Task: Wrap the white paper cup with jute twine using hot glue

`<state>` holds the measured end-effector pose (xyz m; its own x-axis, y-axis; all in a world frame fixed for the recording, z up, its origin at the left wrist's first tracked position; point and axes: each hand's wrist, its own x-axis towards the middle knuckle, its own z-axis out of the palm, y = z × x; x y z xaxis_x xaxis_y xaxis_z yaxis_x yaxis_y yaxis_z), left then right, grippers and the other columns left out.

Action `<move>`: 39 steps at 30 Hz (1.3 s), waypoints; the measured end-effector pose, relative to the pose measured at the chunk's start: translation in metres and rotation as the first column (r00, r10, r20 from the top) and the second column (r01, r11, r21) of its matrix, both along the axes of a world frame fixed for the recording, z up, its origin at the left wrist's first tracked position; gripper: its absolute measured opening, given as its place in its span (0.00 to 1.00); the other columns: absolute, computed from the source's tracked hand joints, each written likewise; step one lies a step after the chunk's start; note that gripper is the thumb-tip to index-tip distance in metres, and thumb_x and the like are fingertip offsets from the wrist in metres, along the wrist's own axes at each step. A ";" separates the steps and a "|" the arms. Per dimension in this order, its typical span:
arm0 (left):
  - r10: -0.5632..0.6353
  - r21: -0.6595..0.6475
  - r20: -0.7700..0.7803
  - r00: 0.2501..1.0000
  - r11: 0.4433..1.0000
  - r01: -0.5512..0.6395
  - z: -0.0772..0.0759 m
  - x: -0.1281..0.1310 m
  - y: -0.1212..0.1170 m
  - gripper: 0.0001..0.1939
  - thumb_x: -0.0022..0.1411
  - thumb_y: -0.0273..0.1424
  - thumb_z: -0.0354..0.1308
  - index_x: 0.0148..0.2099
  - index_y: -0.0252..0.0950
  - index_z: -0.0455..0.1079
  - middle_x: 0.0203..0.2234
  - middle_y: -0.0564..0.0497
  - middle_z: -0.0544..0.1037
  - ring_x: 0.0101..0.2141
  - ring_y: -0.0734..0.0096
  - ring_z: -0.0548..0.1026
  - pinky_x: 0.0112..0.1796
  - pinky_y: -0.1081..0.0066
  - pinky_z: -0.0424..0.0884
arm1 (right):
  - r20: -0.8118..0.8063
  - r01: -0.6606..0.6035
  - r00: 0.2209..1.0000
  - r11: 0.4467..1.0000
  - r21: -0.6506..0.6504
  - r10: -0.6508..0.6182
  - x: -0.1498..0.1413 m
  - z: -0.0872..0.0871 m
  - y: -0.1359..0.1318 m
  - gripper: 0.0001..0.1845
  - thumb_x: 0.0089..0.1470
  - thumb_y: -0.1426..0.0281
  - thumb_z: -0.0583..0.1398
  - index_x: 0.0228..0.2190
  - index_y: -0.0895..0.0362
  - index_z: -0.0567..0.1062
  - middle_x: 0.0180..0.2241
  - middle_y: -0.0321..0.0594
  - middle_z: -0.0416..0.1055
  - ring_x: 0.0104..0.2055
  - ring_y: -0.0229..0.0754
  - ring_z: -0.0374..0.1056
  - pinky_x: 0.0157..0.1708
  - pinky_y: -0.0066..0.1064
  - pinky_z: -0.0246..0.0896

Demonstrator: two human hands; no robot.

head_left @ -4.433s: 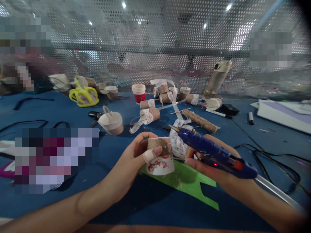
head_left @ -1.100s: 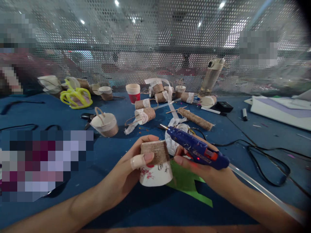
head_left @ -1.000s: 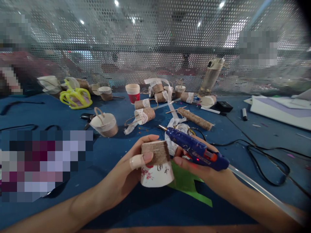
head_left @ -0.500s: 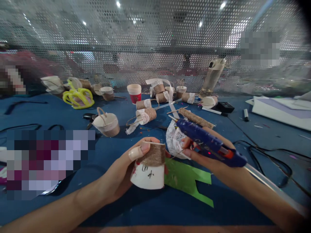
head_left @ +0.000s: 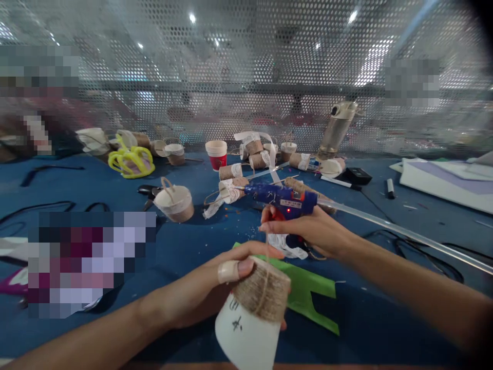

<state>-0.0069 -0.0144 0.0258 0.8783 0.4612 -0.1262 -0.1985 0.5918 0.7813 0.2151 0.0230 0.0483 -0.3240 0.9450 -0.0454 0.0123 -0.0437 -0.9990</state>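
Note:
My left hand [head_left: 219, 280] is closed around a white paper cup [head_left: 246, 334], its narrow end tilted up and wrapped in brown twine [head_left: 262, 290]. A bandage circles the thumb. My right hand [head_left: 304, 228] grips a blue hot glue gun [head_left: 283, 198] with a red light lit and a long clear glue stick [head_left: 389, 226] running out behind. Its nozzle points left, over the table. Between the right thumb and finger a strand of twine is pinched, stretched down to the cup. White lace [head_left: 287, 247] lies behind the cup, and a green cutout sheet [head_left: 311, 293] lies partly under it.
A small twine-wrapped bucket [head_left: 175, 202] stands left of centre, with a yellow crown-shaped piece [head_left: 131, 162] beyond. Along the back are a red-and-white cup [head_left: 216, 155], several small wrapped cups and a bottle [head_left: 339, 128]. Black cables [head_left: 408, 252] trail at right; white sheets [head_left: 447, 182] lie there too.
My right hand has swung the glue gun left and turned its nozzle leftward, pulling the twine upward. My left hand has brought the cup lower, closer and more tilted.

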 end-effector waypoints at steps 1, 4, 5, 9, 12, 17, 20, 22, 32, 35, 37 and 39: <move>0.001 -0.003 0.032 1.000 1.000 -0.001 0.000 -0.001 0.000 0.18 0.66 0.42 0.57 0.56 0.45 0.70 0.49 0.41 0.79 0.43 0.50 0.82 0.45 0.54 0.73 | -0.016 -0.001 1.000 1.000 -0.029 0.001 -0.002 -0.004 0.001 0.11 0.40 0.67 0.74 0.27 0.55 0.80 0.30 0.33 0.75 0.34 0.39 0.70 0.40 0.34 0.64; 0.049 -0.026 0.112 0.992 0.999 -0.047 0.000 -0.001 0.000 0.21 0.66 0.45 0.56 0.60 0.48 0.67 0.49 0.42 0.80 0.42 0.51 0.83 0.45 0.53 0.73 | -0.058 0.017 0.998 0.998 -0.055 -0.020 0.000 -0.017 -0.001 0.12 0.40 0.66 0.75 0.28 0.54 0.80 0.34 0.35 0.78 0.40 0.43 0.73 0.46 0.36 0.66; 0.068 -0.039 0.135 0.989 0.997 -0.063 0.001 -0.001 0.000 0.24 0.66 0.45 0.56 0.62 0.49 0.65 0.49 0.41 0.79 0.41 0.51 0.83 0.44 0.52 0.74 | -0.070 0.033 0.997 0.998 -0.054 -0.037 0.004 -0.020 -0.002 0.13 0.39 0.67 0.75 0.29 0.54 0.80 0.35 0.36 0.78 0.43 0.44 0.74 0.48 0.36 0.66; 0.147 -0.062 0.226 0.963 0.989 -0.136 0.003 -0.001 0.000 0.38 0.67 0.46 0.56 0.73 0.57 0.42 0.50 0.41 0.79 0.42 0.48 0.82 0.39 0.48 0.76 | -0.083 0.168 0.982 0.984 -0.053 -0.172 0.025 -0.026 -0.009 0.18 0.42 0.66 0.75 0.37 0.52 0.79 0.45 0.39 0.78 0.51 0.46 0.73 0.53 0.37 0.65; 0.223 -0.031 0.195 0.955 0.975 -0.221 0.004 -0.001 0.002 0.41 0.67 0.45 0.55 0.74 0.57 0.35 0.49 0.42 0.80 0.42 0.47 0.82 0.40 0.49 0.76 | -0.057 0.267 0.963 0.963 0.028 -0.265 0.041 -0.022 -0.018 0.13 0.49 0.61 0.71 0.33 0.52 0.76 0.38 0.38 0.77 0.44 0.45 0.74 0.46 0.36 0.69; 0.389 0.014 0.072 0.918 0.920 -0.391 0.005 0.001 0.004 0.37 0.70 0.40 0.51 0.75 0.53 0.38 0.46 0.42 0.82 0.41 0.49 0.83 0.43 0.52 0.75 | 0.196 0.166 0.958 0.964 0.207 -0.207 0.052 -0.009 -0.050 0.10 0.51 0.61 0.69 0.29 0.51 0.75 0.25 0.34 0.71 0.23 0.40 0.66 0.25 0.32 0.64; 0.459 0.014 0.026 0.888 0.888 -0.460 0.008 0.003 0.006 0.35 0.71 0.38 0.50 0.75 0.52 0.40 0.45 0.43 0.83 0.39 0.50 0.83 0.40 0.54 0.75 | 0.329 0.003 0.935 0.928 0.373 -0.135 0.049 -0.006 -0.069 0.12 0.52 0.64 0.66 0.23 0.49 0.69 0.23 0.34 0.67 0.24 0.42 0.63 0.22 0.32 0.60; 0.474 -0.009 0.024 0.880 0.881 -0.473 0.010 0.005 0.007 0.34 0.71 0.38 0.49 0.74 0.50 0.43 0.43 0.43 0.83 0.37 0.50 0.83 0.39 0.54 0.75 | 0.395 -0.090 0.914 0.905 0.417 -0.091 0.045 -0.008 -0.076 0.13 0.52 0.65 0.63 0.22 0.50 0.64 0.22 0.33 0.65 0.23 0.41 0.60 0.22 0.32 0.56; 0.502 -0.027 -0.042 0.864 0.864 -0.503 0.008 0.006 0.005 0.35 0.69 0.39 0.51 0.74 0.43 0.47 0.41 0.43 0.84 0.37 0.53 0.82 0.43 0.59 0.71 | 0.525 -0.077 0.831 0.896 0.437 -0.184 0.038 -0.021 -0.079 0.15 0.55 0.69 0.57 0.20 0.50 0.58 0.19 0.34 0.60 0.20 0.44 0.52 0.20 0.36 0.46; 0.519 -0.031 -0.045 0.854 0.854 -0.520 0.011 0.007 0.004 0.36 0.67 0.39 0.54 0.73 0.43 0.50 0.42 0.45 0.84 0.36 0.55 0.82 0.42 0.60 0.71 | 0.535 -0.082 0.822 0.890 0.449 -0.194 0.038 -0.021 -0.080 0.15 0.55 0.69 0.56 0.20 0.50 0.57 0.19 0.34 0.59 0.21 0.44 0.51 0.21 0.36 0.44; 0.522 -0.037 -0.045 0.852 0.851 -0.523 0.012 0.007 0.004 0.35 0.66 0.39 0.55 0.72 0.42 0.52 0.42 0.45 0.84 0.36 0.55 0.82 0.42 0.60 0.71 | 0.543 -0.083 0.816 0.888 0.452 -0.200 0.037 -0.021 -0.080 0.14 0.55 0.69 0.56 0.21 0.51 0.57 0.19 0.34 0.58 0.20 0.44 0.51 0.22 0.36 0.43; 0.524 -0.033 -0.050 0.850 0.850 -0.526 0.012 0.007 0.004 0.35 0.66 0.39 0.55 0.72 0.42 0.53 0.41 0.45 0.84 0.37 0.55 0.82 0.43 0.60 0.71 | 0.549 -0.077 0.809 0.887 0.455 -0.211 0.035 -0.021 -0.081 0.14 0.55 0.68 0.56 0.22 0.51 0.56 0.19 0.34 0.57 0.20 0.44 0.50 0.22 0.37 0.42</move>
<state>0.0001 -0.0101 0.0375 0.5010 0.8454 -0.1854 -0.4605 0.4417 0.7700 0.2505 -0.0575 0.0273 -0.3089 0.9251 0.2209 0.5955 0.3692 -0.7136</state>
